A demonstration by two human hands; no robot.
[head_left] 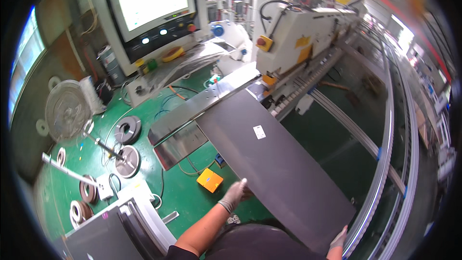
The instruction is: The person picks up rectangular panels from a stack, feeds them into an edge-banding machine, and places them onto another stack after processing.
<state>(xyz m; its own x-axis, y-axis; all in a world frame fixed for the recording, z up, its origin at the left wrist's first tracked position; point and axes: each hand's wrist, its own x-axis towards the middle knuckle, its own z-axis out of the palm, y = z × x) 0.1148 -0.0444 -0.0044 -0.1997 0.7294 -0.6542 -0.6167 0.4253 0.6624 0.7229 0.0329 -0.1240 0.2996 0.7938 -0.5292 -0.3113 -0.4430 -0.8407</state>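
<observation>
A dark grey panel (279, 163) bears a small white label (259, 132). The floor (187, 202) is bright green. An orange box (209, 180) lies on it. The machine (298, 33) is cream-white with yellow patches. Both gloves are pale grey.

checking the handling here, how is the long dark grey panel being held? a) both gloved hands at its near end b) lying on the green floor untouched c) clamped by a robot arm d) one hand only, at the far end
a: the left hand grips the near left edge of the dark grey panel and the right hand holds its near right corner, both in gloves.
</observation>
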